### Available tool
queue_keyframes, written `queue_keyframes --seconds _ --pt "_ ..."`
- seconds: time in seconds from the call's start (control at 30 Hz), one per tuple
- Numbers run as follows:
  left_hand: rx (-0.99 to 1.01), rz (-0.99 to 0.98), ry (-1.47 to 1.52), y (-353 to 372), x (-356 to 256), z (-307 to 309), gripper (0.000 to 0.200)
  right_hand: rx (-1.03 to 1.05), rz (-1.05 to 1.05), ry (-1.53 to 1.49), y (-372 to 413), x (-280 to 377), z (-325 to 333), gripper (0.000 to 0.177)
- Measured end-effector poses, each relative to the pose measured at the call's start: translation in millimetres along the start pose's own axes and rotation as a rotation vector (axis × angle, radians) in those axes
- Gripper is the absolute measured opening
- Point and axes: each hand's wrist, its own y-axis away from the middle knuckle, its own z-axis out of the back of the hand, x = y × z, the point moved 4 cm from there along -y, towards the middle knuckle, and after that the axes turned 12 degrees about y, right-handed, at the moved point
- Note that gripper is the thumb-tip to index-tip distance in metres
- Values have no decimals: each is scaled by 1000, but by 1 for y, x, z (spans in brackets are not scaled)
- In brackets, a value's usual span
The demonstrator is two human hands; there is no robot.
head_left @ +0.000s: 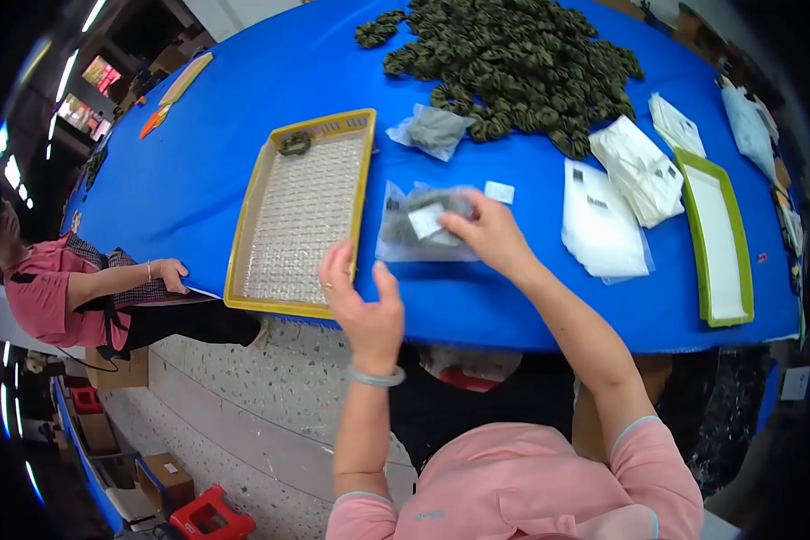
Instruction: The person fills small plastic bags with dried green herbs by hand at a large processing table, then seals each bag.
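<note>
My right hand (490,232) is over a clear plastic bag (400,236) with dark green items inside, its fingers pinched on a small white card (426,220) that lies over the bag. My left hand (366,310) is raised beside the front right corner of a yellow-rimmed tray (366,153), fingers apart and holding nothing. One dark green scrunchie-like ring (294,144) lies at the tray's far end. Behind the bag is another filled bag (430,131). A second white card (499,192) rests on the blue cloth near my right hand.
A large pile of dark green rings (522,63) covers the back. Flat plastic bags (603,220), a white bundle (637,171) and a green tray (738,261) are on the right. A co-worker (90,288) stands at the left, one hand on the table edge.
</note>
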Motion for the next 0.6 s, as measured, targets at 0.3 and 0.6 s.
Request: queue_keyframes --seconds 0.3,0.6 --pt "136 -46 -497 -170 181 10 49 -662 465 578 -123 11 -18 45" --pt "420 -75 -678 -221 274 -46 38 34 339 383 -95 34 -6 33"
